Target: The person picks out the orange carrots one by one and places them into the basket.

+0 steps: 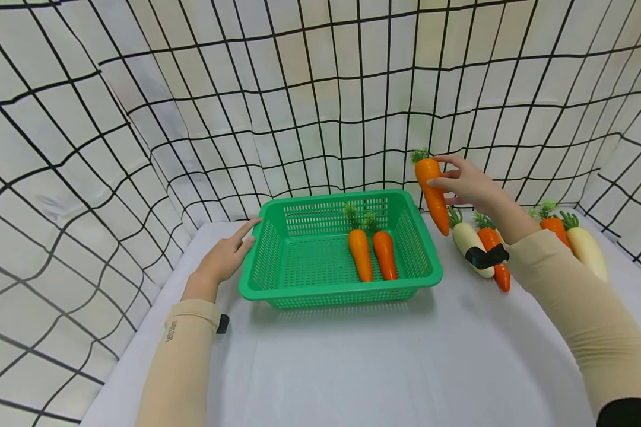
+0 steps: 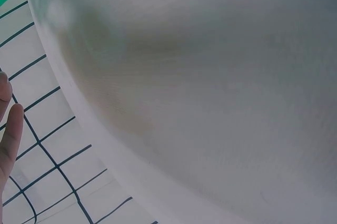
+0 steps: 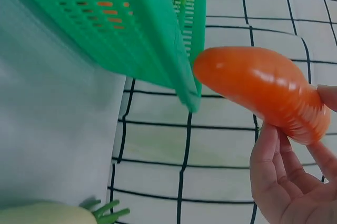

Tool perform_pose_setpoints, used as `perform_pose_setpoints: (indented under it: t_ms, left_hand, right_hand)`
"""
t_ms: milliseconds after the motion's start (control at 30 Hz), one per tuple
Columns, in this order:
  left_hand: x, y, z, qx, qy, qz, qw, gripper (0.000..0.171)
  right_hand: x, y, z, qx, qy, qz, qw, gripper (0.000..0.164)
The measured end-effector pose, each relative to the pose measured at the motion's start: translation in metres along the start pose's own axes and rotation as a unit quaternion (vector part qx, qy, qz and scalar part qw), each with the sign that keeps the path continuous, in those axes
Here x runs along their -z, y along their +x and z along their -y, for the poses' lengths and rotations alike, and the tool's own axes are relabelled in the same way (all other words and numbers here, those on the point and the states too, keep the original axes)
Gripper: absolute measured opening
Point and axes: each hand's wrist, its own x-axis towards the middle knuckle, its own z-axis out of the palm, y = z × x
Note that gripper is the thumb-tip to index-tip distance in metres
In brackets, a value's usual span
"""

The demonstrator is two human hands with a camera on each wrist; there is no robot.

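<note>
My right hand (image 1: 467, 182) pinches an orange toy carrot (image 1: 431, 188) with a green leafy top, raised beside the right rim of the green basket (image 1: 342, 295). In the right wrist view, the carrot (image 3: 263, 84) has its tip towards the basket's edge, with thumb and fingers around its thick end. Two more carrots, one (image 1: 360, 255) left of the other (image 1: 385, 255), lie side by side in the right half of the basket. My left hand (image 1: 225, 256) rests at the basket's left rim, fingers extended. Only some of its fingers (image 2: 13, 134) show in the left wrist view.
Right of the basket lie a white radish (image 1: 467, 240) and a carrot (image 1: 499, 267), partly behind the right forearm. Another carrot (image 1: 552, 224) and white radish (image 1: 589, 249) lie farther right. Black grid netting over white cloth (image 1: 320, 101) surrounds the white table (image 1: 342, 367).
</note>
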Motion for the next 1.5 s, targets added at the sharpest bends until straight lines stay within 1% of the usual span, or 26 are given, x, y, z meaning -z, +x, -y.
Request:
perform_pose_setpoints:
  t_ms: [200,400,700,1033,1300,1500]
  left_hand:
    - [-0.001,0.0,0.0,0.0,-0.002,-0.001,1.0,0.058]
    - [-0.002,0.0,0.001,0.003,-0.002,-0.001,1.0,0.059]
    - [-0.001,0.0,0.001,-0.001,-0.003,-0.002,1.0,0.059]
    - [-0.002,0.0,0.001,0.001,0.002,-0.001,1.0,0.059]
    - [-0.002,0.0,0.0,-0.004,-0.003,-0.005,1.0,0.059]
    - [-0.003,0.0,0.001,0.0,0.001,-0.004,1.0,0.058]
  right_hand:
    - [-0.021,0.01,0.011,0.005,-0.002,0.016,1.0,0.068]
    - [-0.043,0.02,0.02,0.002,0.025,0.033,0.999,0.067]
    - [-0.071,0.034,0.029,-0.004,0.057,0.051,0.997,0.063]
    - [-0.102,0.05,0.031,-0.009,0.062,0.075,0.995,0.062]
    - [-0.119,0.056,0.03,-0.014,0.073,0.086,0.994,0.061]
    - [-0.131,0.06,0.027,-0.012,0.076,0.093,0.993,0.061]
